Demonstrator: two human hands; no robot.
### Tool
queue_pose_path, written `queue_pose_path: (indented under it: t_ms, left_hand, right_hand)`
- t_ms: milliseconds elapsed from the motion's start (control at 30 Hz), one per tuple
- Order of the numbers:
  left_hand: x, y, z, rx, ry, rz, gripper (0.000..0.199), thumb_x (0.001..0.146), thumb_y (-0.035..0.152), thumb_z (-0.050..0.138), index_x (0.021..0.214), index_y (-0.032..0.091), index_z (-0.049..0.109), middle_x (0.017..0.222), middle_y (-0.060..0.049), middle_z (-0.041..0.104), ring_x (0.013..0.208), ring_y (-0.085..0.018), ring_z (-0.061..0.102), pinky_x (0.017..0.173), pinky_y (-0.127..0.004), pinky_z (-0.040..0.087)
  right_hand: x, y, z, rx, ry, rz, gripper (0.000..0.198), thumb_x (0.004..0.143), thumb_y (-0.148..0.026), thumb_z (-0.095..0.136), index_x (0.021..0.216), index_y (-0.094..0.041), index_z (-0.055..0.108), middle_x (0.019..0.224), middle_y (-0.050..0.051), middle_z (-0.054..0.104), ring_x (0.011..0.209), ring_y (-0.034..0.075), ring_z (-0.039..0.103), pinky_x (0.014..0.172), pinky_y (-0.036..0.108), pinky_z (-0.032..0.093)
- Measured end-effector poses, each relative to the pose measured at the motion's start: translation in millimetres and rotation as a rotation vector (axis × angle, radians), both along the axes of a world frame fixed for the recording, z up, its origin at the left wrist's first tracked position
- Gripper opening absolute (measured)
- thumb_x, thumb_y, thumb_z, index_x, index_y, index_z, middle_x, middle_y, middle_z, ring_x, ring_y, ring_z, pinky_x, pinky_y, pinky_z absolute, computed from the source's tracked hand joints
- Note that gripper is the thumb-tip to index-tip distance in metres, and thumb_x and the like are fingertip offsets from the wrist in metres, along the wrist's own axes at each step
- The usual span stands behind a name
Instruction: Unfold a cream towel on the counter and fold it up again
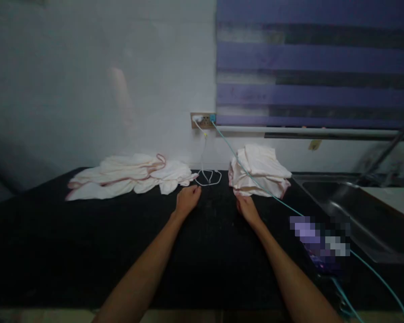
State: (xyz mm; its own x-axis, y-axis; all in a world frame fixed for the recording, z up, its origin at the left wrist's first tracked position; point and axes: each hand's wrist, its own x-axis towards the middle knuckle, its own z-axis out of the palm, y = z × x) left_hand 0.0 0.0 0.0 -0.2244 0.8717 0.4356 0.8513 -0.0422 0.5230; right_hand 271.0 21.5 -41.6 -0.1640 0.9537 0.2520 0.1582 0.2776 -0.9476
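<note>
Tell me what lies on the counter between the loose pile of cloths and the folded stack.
In the head view, a coiled white cable lies between the loose pile and the folded stack, with the left hand just in front of it.

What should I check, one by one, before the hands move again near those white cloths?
1. Left hand free of any load: ok, it rests on the black counter holding nothing.
2. Right hand at the folded stack: ok, fingertips at its front edge; a grip cannot be told.
3. Stack tidy: ok, layers lie squared.
4. Loose cloth pile within view: ok, spread out left of the left hand.
5. Teal cable off the stack: not ok, it runs across it.
6. White cable clear of the cloths: cannot tell, its loop lies close to the loose pile.
</note>
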Motion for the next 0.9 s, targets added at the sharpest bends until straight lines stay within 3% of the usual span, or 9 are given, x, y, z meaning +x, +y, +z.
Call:
queue_pose_path:
  t_ms: [133,233,333,433,533,700,767,833,900]
  left_hand:
    - [-57.2,-1.9,2.7,0.044,0.120,0.160,0.039,0.102,0.044,0.038,0.096,0.020,0.069,0.104,-0.013,0.072,0.103,-0.026,0.064,0.088,-0.034,0.046]
    - [-93.8,2.9,-1.7,0.020,0.210,0.164,0.043,0.100,0.037,0.044,0.131,0.014,0.064,0.134,-0.017,0.067,0.129,-0.028,0.058,0.110,-0.038,0.045]
    - [-105.7,11.9,-12.2,-0.045,0.296,0.136,0.056,0.097,0.036,0.052,0.147,0.010,0.055,0.135,-0.019,0.068,0.127,-0.030,0.060,0.110,-0.040,0.046]
    - [-98.4,16.1,-19.4,-0.076,0.366,0.115,0.043,0.097,0.033,0.051,0.130,0.012,0.068,0.119,-0.019,0.072,0.114,-0.032,0.064,0.101,-0.043,0.050]
    - [-89.0,12.4,-14.7,-0.038,0.395,0.124,0.037,0.099,0.032,0.046,0.109,0.011,0.075,0.108,-0.020,0.069,0.109,-0.035,0.063,0.093,-0.046,0.052]
    - [-72.0,2.2,7.0,0.139,0.392,0.034,0.045,0.107,0.040,0.038,0.117,0.015,0.074,0.116,-0.018,0.067,0.112,-0.030,0.062,0.102,-0.047,0.050]
    - [-55.1,-2.6,10.7,0.213,0.377,-0.087,0.041,0.109,0.037,0.039,0.124,0.018,0.072,0.121,-0.014,0.067,0.115,-0.025,0.063,0.106,-0.043,0.051]
    - [-29.5,-10.2,9.2,0.318,0.338,-0.306,0.036,0.108,0.032,0.043,0.129,0.021,0.069,0.123,-0.012,0.069,0.116,-0.022,0.064,0.105,-0.040,0.053]
    - [3.3,-22.0,4.5,0.418,0.307,-0.573,0.033,0.107,0.025,0.047,0.132,0.022,0.068,0.123,-0.012,0.070,0.115,-0.021,0.065,0.100,-0.038,0.057]
  right_hand:
    - [-1.1,-0.8,-4.2,-0.039,0.007,0.004,0.071,0.090,-0.088,0.040,0.054,-0.027,0.041,0.045,-0.003,0.040,0.045,0.013,0.034,0.048,0.028,0.025]
    - [-3.2,-1.2,-6.4,-0.039,-0.018,0.026,0.072,0.089,-0.090,0.039,0.055,-0.027,0.041,0.046,-0.003,0.040,0.046,0.013,0.035,0.049,0.028,0.024]
    - [-4.5,-1.9,-7.1,-0.002,-0.060,0.017,0.073,0.090,-0.089,0.039,0.054,-0.026,0.041,0.048,-0.003,0.041,0.048,0.013,0.036,0.051,0.028,0.023]
    - [-4.6,-3.5,-6.1,0.025,-0.100,-0.007,0.073,0.091,-0.088,0.038,0.053,-0.025,0.043,0.049,-0.002,0.042,0.049,0.013,0.037,0.053,0.028,0.025]
    - [-4.5,-5.0,-4.1,0.036,-0.123,-0.018,0.073,0.092,-0.087,0.037,0.053,-0.025,0.043,0.049,-0.002,0.042,0.050,0.014,0.038,0.053,0.029,0.026]
    - [-5.1,-6.5,1.0,0.032,-0.134,-0.011,0.068,0.094,-0.081,0.038,0.055,-0.026,0.040,0.050,-0.004,0.038,0.050,0.013,0.035,0.053,0.029,0.026]
    - [-5.6,-10.2,3.8,0.071,-0.165,0.017,0.063,0.096,-0.075,0.043,0.057,-0.025,0.042,0.052,-0.004,0.040,0.053,0.013,0.037,0.054,0.028,0.027]
    - [-6.4,-16.7,6.2,0.144,-0.220,0.072,0.052,0.094,-0.067,0.056,0.068,-0.022,0.054,0.061,-0.003,0.052,0.058,0.014,0.046,0.057,0.027,0.034]
    - [-7.4,-24.0,7.5,0.227,-0.278,0.146,0.041,0.086,-0.058,0.074,0.101,-0.020,0.068,0.086,0.002,0.068,0.072,0.017,0.058,0.068,0.028,0.047]
